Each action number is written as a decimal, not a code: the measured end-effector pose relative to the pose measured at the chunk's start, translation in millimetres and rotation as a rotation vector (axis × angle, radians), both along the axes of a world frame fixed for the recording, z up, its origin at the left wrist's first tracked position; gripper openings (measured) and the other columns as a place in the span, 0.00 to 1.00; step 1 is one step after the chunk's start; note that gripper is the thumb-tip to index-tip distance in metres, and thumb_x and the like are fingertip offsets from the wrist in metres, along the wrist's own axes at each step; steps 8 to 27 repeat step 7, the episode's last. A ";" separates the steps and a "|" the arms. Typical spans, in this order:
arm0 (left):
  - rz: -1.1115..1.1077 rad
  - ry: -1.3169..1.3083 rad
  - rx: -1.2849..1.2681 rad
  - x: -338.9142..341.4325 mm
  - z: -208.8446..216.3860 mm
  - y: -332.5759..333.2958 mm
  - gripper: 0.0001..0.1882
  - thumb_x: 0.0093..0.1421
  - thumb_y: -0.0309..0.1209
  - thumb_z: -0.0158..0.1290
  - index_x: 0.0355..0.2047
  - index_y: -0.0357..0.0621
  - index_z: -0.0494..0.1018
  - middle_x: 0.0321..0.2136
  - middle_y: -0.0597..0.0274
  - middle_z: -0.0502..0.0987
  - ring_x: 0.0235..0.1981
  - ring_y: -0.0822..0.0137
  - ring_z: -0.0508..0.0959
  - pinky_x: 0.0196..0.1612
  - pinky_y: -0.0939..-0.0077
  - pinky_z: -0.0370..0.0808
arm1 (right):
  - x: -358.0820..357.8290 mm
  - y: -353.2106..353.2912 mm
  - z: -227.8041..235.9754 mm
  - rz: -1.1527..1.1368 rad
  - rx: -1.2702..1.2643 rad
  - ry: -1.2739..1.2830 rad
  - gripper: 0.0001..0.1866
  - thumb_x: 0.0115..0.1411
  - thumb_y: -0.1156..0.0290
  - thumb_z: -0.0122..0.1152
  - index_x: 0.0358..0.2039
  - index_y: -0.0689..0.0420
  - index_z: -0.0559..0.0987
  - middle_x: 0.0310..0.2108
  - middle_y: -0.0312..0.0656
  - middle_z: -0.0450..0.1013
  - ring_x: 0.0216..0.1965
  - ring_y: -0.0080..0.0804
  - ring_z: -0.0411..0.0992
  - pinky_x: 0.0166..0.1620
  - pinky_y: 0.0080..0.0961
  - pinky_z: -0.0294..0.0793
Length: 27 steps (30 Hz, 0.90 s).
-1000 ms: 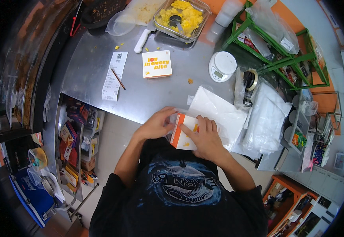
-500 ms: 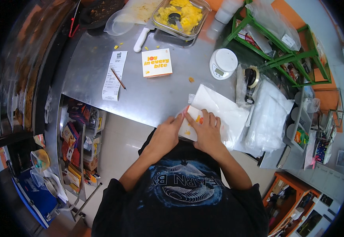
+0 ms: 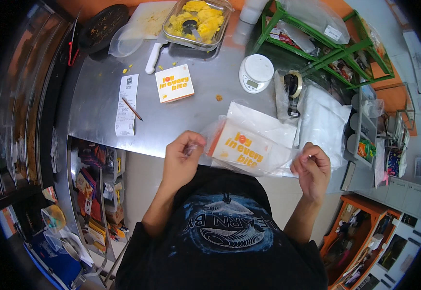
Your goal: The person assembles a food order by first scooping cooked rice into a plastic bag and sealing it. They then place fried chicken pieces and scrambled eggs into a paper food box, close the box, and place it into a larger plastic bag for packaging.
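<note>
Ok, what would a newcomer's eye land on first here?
Probably the white and orange box inside a clear plastic bag, stretched between the left hand and right hand at the steel counter edge. Then the glass dish of yellow food at the back.

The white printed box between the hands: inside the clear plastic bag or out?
Inside: the white printed box shows through clear plastic bag film stretched between left hand and right hand.

Takeaway food kitchen, steel counter (image 3: 99, 96), food tray (image 3: 198, 21), weighing scale (image 3: 255, 72), printed food boxes (image 3: 174, 83), order receipt (image 3: 126, 104)
</note>
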<state>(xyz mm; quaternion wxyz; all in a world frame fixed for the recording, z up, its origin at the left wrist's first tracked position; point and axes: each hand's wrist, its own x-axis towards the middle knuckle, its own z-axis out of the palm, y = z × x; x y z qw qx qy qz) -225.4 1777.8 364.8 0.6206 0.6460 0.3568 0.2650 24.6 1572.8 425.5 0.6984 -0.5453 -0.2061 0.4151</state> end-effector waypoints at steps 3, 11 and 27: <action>0.023 -0.219 -0.360 -10.4 32.0 3.1 0.03 0.70 0.24 0.52 0.42 0.40 0.73 0.26 0.74 0.72 0.24 0.84 0.68 0.27 0.87 0.65 | -12.4 12.0 31.0 0.106 -0.180 -0.375 0.08 0.60 0.84 0.56 0.39 0.62 0.79 0.37 0.42 0.70 0.35 0.33 0.73 0.41 0.30 0.74; -0.052 -0.054 -0.196 -8.1 56.7 -4.3 0.06 0.70 0.28 0.54 0.47 0.46 0.73 0.27 0.74 0.74 0.23 0.85 0.66 0.28 0.85 0.68 | -59.6 42.1 33.7 -0.042 -0.351 -1.354 0.15 0.61 0.71 0.67 0.50 0.52 0.81 0.53 0.43 0.66 0.60 0.42 0.64 0.61 0.38 0.66; -0.052 -0.054 -0.196 -8.1 56.7 -4.3 0.06 0.70 0.28 0.54 0.47 0.46 0.73 0.27 0.74 0.74 0.23 0.85 0.66 0.28 0.85 0.68 | -59.6 42.1 33.7 -0.042 -0.351 -1.354 0.15 0.61 0.71 0.67 0.50 0.52 0.81 0.53 0.43 0.66 0.60 0.42 0.64 0.61 0.38 0.66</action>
